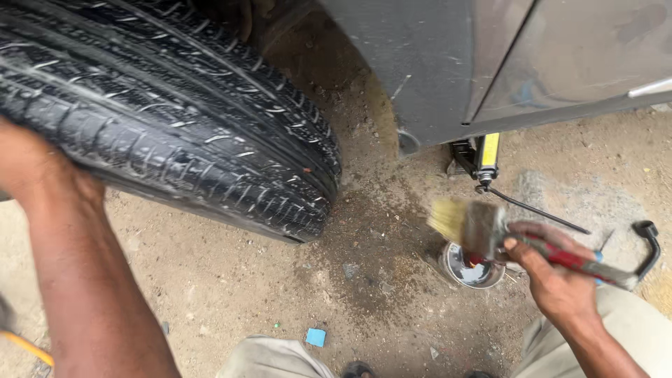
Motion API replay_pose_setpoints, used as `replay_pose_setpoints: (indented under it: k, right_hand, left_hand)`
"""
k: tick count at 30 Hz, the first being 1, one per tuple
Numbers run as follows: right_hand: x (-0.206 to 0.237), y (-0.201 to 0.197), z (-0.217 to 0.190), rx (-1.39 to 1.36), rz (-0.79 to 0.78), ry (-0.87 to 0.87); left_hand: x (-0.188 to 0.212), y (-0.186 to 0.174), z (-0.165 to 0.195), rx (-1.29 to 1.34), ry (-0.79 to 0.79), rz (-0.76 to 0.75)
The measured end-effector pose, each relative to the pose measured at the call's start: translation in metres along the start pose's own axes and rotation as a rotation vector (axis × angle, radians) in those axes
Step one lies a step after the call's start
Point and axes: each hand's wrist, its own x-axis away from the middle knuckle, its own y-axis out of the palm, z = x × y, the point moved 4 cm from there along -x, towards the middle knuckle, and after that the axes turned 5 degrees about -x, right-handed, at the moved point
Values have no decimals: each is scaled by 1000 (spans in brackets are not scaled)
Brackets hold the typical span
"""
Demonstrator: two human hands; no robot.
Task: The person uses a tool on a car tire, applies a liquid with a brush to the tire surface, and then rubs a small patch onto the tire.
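Right of the tyre (168,119), low over the tin (474,269): brush (476,227), long axis level, bristles pointing left toward the tread. Your right hand (553,276) fingers clamp its handle; left hand (28,168) rests on the tyre, fingers hidden.

Left hand (31,164) rests on the tyre (175,112); right hand (553,276) grips a paintbrush (490,231) above a tin (472,269).

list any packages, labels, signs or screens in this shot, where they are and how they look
No signs or screens show.
Small round metal tin: open, on the dirt under the paintbrush held in the right hand, silver with something dark inside.
Yellow label-like strip: on the jack under the car body, narrow, upright.
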Motion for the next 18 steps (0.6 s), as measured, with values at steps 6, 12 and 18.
replay_pose_setpoints:
  k: [6, 12, 18]
  right_hand:
    - [14, -6, 75, 260, -107, 239]
    - [1, -32, 33, 378, 67, 156]
    - [0, -119, 14, 99, 311, -210]
  left_hand:
    - [20, 7, -5, -25, -29, 8]
    - [25, 15, -5, -41, -33, 30]
    - [2, 14, -6, -84, 36, 118]
